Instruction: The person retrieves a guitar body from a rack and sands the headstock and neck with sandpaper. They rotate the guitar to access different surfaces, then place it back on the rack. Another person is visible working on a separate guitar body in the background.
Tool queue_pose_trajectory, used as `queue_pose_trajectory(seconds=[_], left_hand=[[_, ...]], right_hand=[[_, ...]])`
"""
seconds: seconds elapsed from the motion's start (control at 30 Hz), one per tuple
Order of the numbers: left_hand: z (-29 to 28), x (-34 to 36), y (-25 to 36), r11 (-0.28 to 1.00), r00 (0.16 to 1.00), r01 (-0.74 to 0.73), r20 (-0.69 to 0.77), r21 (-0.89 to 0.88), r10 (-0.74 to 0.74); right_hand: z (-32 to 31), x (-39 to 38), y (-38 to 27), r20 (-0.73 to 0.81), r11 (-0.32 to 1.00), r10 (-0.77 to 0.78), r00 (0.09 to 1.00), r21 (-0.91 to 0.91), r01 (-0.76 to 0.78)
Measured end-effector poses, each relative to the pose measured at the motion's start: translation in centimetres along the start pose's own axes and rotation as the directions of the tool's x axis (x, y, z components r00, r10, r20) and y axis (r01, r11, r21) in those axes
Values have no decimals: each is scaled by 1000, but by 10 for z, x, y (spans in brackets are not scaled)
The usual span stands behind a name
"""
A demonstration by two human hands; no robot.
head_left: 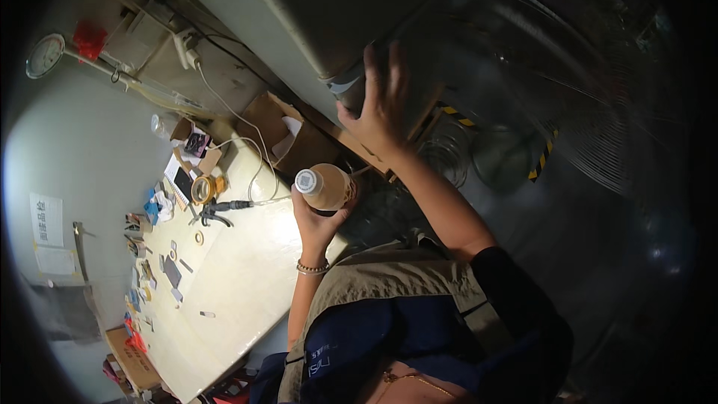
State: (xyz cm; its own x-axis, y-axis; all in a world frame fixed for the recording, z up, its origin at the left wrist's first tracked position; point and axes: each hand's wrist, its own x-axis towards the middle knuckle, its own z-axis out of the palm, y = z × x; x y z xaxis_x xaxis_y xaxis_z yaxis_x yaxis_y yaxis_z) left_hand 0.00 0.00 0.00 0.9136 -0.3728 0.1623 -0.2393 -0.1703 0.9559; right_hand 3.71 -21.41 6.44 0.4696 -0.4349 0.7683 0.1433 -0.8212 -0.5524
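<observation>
In my left hand (314, 228) is a bottle (327, 185) with a white cap, its contents pale orange-brown; the fingers wrap round its side. The cap tilts toward the upper left. My right hand (378, 108) reaches up to the lower corner of a large grey metal cabinet (277, 52). Its fingers are stretched out and apart, with the thumb at a pale patch (345, 85) on the corner. Whether the fingertips press on the cabinet I cannot tell.
A cream worktable (239, 284) on the left bears tape rolls (203, 189), a black clamp-like tool (217, 212) and several small items. An open cardboard box (258, 116) stands by the cabinet. A wire-guarded fan (598, 120) and black-yellow striped tape (544, 155) are at right.
</observation>
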Motion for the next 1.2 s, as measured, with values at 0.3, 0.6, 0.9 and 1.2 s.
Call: queue_pose_trajectory(seconds=[0.3,0.6,0.9,1.2], left_hand=[[-9,-10,-5,999,998,45,-51,7,-45],[10,62,20,989,853,-35,511,-146,106],[60,97,22,941,677,-307,664,-140,319],[65,89,24,848,667,-530,621,7,412]], right_hand=[[-67,-12,19,143,996,-22,989,88,9],[-90,-12,25,113,984,-65,991,175,45],[-97,-14,32,167,981,-34,985,192,2],[-103,-7,32,271,989,-70,960,144,32]])
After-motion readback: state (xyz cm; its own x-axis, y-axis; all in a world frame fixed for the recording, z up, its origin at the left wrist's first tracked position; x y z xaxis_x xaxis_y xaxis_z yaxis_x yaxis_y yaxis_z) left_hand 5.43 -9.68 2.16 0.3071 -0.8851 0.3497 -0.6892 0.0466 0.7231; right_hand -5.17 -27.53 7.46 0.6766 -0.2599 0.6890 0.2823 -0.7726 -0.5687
